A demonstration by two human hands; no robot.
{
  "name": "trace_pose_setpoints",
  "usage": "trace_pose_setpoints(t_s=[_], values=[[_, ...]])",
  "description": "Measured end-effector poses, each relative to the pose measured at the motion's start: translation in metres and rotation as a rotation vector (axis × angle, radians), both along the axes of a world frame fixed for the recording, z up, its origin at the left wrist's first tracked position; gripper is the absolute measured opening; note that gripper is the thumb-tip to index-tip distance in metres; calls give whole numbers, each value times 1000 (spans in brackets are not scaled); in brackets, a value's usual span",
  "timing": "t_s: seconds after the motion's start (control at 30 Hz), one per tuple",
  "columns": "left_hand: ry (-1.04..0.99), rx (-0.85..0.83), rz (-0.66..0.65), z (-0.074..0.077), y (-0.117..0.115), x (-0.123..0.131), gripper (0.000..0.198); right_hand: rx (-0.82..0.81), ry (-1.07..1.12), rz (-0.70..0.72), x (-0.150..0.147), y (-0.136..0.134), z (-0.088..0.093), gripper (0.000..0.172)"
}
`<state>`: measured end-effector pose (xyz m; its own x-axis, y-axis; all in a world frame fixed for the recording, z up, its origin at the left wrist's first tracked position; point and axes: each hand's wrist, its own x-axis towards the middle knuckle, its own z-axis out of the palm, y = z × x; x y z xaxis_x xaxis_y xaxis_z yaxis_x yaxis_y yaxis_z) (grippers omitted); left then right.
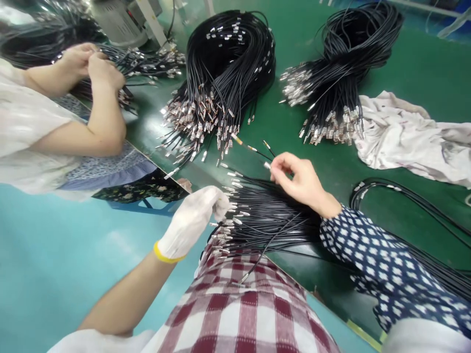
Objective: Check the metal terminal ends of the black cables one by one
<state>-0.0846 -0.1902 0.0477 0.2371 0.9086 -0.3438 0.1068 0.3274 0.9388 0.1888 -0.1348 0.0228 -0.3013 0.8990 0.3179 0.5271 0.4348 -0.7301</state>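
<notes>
At the table's (pixel 423 68) near edge, a gloved left hand (pixel 191 220) steadies the cable bundle (pixel 272 215) while the right hand (pixel 298 179) apparently pinches one cable's metal tip (pixel 267 165)

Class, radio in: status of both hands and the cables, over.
Left hand, gloved, gripping cable bundle ends. Right hand pinching one cable tip. A co-worker's hands busy far left, clear.

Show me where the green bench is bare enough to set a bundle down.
Bare mat lies right of the far-right cable bundle, above the white cloth. A narrower strip runs between that bundle and the right hand. It is crowded around the middle bundle and the left hand.
</notes>
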Motion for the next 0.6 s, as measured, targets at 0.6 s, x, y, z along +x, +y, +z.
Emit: trace_pose_setpoints(t_s=[0.6], values=[[98,-43,-352,1,-35,4,41,-760,114,366,-57,-77,34,30]])
